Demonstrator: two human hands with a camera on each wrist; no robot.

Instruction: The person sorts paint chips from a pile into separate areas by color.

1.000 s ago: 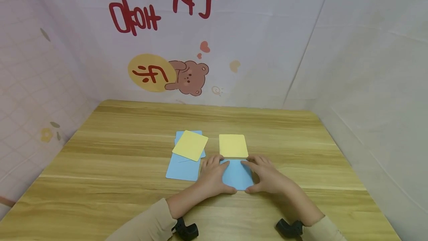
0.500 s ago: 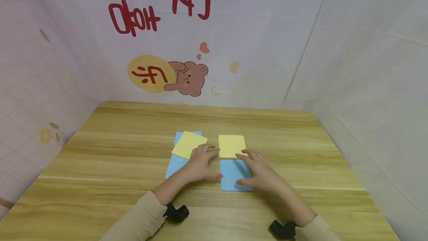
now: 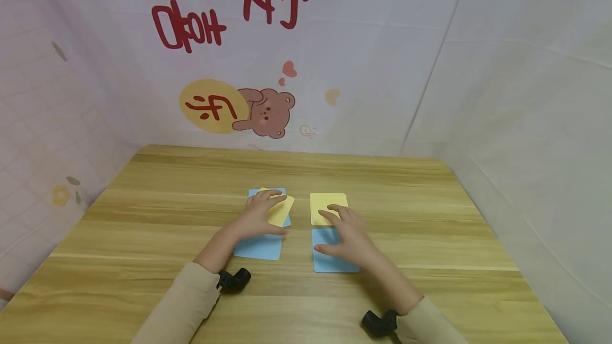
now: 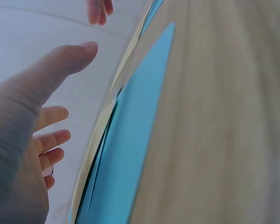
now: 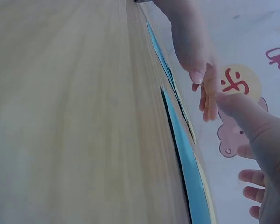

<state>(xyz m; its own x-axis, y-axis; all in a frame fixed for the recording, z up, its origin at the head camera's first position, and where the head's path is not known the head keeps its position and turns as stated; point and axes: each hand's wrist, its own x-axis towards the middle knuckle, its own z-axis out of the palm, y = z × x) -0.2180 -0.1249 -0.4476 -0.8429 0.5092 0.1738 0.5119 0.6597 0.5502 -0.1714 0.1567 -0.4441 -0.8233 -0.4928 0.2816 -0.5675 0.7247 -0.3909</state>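
My left hand [image 3: 255, 216] hovers with relaxed, spread fingers over the left group of cards. There a tilted yellow card [image 3: 283, 212] overlaps blue cards [image 3: 260, 248], partly hidden by that hand. Close above the right pair is my right hand [image 3: 351, 235], its fingers apart and holding nothing. That pair is a yellow square card [image 3: 330, 200] at the back and a blue square card [image 3: 332, 264] in front, with a narrow gap between them. In the left wrist view, the left thumb [image 4: 65, 58] and fingers stand off from the blue card [image 4: 135, 112].
The cards lie on a wood-grain table [image 3: 406, 200]. A white cloth wall [image 3: 373, 68] with a printed bear [image 3: 268, 113] rises behind it, and more cloth closes both sides. Black devices [image 3: 234, 280] are worn at both wrists.
Both hands have come off the front right blue card. The left has moved left over the yellow card and blue cards; the right has shifted slightly left and up.
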